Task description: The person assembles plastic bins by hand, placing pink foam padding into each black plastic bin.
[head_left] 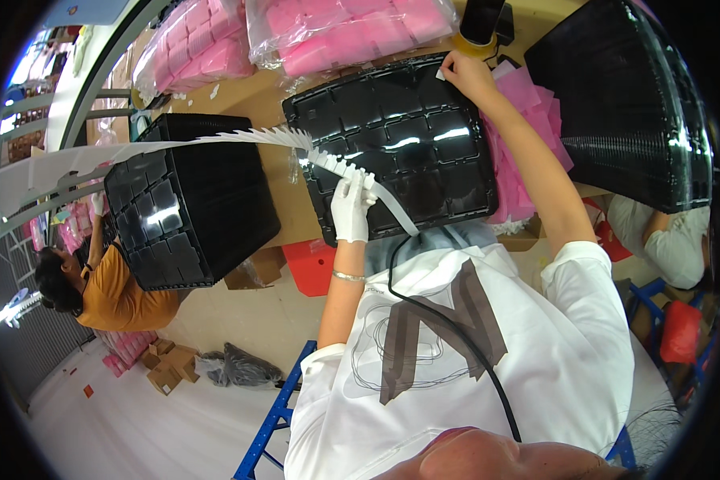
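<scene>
My left hand [350, 210], in a white glove, grips a long strip of white labels [322, 158] above a black plastic tray [400, 144]. The strip curves away to the left with many small tabs sticking up, and its other end hangs toward my lap. Bare, my right hand [466, 76] is at the tray's far right corner. Its fingers pinch a small white label [440, 74] against or just over the tray; whether it touches cannot be made out. The tray lies in front of me, its moulded grid of raised blocks facing up.
Tall stacks of black trays stand left [192, 208] and right [624, 104]. Pink sheets [528, 112] lie beside the tray. Bagged pink packs [352, 32] line the far side, near a dark device [480, 20]. A person in orange [132, 292] works at left. A black cable [448, 320] crosses my shirt.
</scene>
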`<state>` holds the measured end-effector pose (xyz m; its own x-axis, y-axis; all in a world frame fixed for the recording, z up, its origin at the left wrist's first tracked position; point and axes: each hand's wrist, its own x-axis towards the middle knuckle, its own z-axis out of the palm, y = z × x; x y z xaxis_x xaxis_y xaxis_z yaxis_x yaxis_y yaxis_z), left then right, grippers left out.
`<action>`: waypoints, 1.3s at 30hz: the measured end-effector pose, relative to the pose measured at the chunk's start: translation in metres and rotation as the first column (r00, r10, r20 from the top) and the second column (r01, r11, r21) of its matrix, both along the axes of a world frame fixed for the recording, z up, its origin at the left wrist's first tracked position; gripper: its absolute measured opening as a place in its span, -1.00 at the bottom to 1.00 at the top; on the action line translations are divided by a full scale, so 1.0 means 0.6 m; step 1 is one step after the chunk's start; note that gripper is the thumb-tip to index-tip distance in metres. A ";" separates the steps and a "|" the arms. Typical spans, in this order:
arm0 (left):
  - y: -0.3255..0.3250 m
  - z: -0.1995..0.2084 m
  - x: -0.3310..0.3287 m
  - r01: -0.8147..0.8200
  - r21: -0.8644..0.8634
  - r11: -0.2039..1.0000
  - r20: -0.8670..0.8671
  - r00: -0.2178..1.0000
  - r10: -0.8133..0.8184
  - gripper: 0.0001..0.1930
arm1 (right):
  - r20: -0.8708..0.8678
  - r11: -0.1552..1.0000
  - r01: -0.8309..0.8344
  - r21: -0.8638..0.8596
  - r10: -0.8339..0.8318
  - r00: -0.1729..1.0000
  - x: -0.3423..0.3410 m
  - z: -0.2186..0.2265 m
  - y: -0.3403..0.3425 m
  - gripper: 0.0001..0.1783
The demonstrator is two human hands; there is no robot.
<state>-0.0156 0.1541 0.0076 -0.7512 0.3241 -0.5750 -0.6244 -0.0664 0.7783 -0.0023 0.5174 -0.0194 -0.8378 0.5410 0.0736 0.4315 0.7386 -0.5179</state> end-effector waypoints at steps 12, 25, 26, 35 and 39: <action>-0.003 -0.001 -0.003 -0.020 0.071 0.997 0.045 0.999 0.017 -0.86 | 0.040 0.999 0.045 -0.015 -0.045 0.998 -0.008 0.005 -0.003 -0.80; 0.005 0.031 0.029 0.015 0.200 0.980 0.052 0.998 -0.026 -0.88 | -0.289 -0.139 -0.352 -0.925 -0.343 0.894 0.116 0.038 -0.132 -0.95; 0.012 0.044 0.037 0.004 0.222 0.975 0.068 0.998 -0.019 -0.87 | -0.293 -0.229 -0.385 -0.894 -0.353 0.889 0.128 0.053 -0.176 -0.95; 0.012 0.051 0.079 0.088 0.191 0.978 0.080 0.991 -0.105 -0.91 | -0.184 0.458 -0.144 -0.877 -0.043 0.982 0.200 0.074 -0.360 -0.89; -0.002 0.028 0.092 0.108 0.202 0.973 0.098 0.987 -0.130 -0.89 | -0.369 0.731 -0.260 -0.631 0.012 0.929 0.245 0.128 -0.342 -0.89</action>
